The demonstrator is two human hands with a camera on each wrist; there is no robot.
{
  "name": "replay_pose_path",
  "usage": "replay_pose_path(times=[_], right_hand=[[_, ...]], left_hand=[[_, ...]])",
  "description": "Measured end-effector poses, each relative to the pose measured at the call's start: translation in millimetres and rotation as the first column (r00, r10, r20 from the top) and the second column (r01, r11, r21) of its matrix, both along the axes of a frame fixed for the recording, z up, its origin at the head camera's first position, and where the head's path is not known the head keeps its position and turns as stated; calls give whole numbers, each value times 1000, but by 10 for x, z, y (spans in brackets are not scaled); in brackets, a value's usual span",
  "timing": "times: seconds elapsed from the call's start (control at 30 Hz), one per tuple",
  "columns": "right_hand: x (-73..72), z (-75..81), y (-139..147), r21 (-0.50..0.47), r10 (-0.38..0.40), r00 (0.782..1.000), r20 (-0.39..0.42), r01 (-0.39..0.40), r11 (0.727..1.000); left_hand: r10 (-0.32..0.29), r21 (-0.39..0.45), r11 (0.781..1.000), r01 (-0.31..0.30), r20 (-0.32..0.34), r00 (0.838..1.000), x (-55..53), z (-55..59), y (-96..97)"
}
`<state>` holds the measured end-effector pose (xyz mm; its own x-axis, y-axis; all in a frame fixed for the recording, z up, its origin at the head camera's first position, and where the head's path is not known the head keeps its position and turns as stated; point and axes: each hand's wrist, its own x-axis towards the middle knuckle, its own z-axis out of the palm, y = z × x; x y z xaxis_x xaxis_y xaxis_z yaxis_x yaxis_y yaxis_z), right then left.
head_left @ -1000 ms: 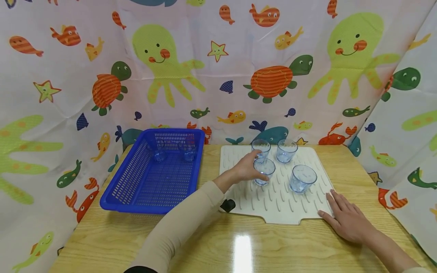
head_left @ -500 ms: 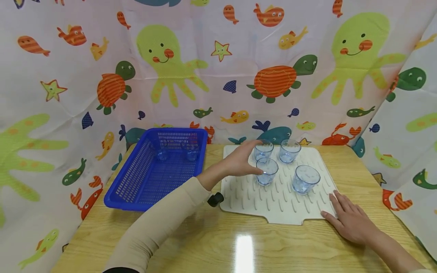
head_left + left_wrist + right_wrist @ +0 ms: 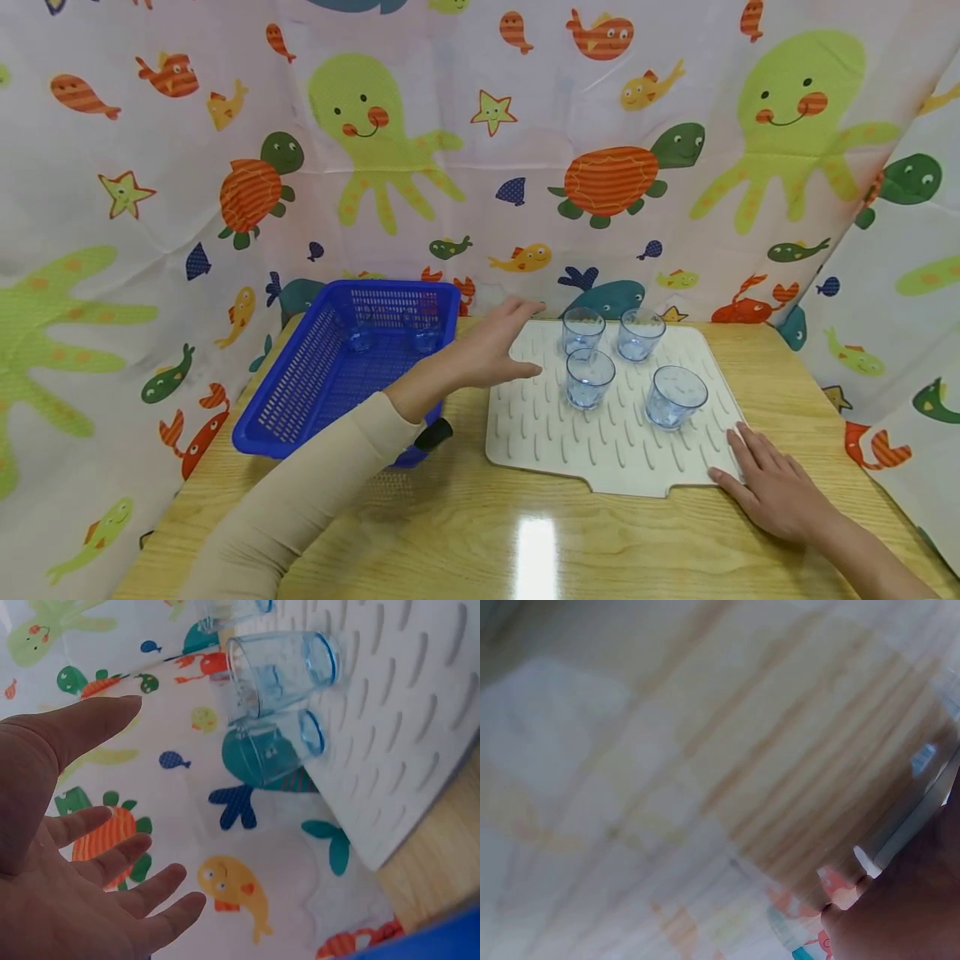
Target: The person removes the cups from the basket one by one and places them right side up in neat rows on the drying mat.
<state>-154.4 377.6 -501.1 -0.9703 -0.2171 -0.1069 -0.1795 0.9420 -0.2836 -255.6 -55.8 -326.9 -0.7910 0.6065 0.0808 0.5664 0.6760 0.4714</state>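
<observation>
My left hand (image 3: 487, 346) is in the air at the left part of a white ribbed drying mat (image 3: 540, 450), its fingers and thumb spread apart with nothing between them. Just right of it, a clear bluish glass (image 3: 589, 385) stands upright on the mat. Behind that is a second glass (image 3: 582, 331); more stand at back right (image 3: 640, 336) and front right (image 3: 676, 400). In the left wrist view, the spread hand (image 3: 82, 847) is apart from the glasses (image 3: 281, 671). My right hand (image 3: 776, 492) rests flat at the mat's front right corner, fingertips on its edge.
A blue plastic basket (image 3: 255, 433) stands on the wooden table (image 3: 450, 542) left of the mat, with two glasses (image 3: 361, 337) at its far end. A curtain (image 3: 420, 242) printed with sea animals hangs behind and at both sides.
My left hand has let go of the front left glass and drawn back left, fingers spreading. The glasses stay on the mat, and my right hand keeps its place.
</observation>
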Motion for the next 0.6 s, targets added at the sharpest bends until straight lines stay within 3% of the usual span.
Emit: replay_pose_path(times=[0.37, 0.6], right_hand=[[-7, -4, -3, 9, 0, 1000, 6, 0, 1000], [1, -5, 0, 5, -8, 1000, 2, 8, 1000]], left_hand=[[135, 8, 991, -135, -99, 986, 15, 181, -594], [227, 49, 973, -224, -58, 972, 8, 182, -899]])
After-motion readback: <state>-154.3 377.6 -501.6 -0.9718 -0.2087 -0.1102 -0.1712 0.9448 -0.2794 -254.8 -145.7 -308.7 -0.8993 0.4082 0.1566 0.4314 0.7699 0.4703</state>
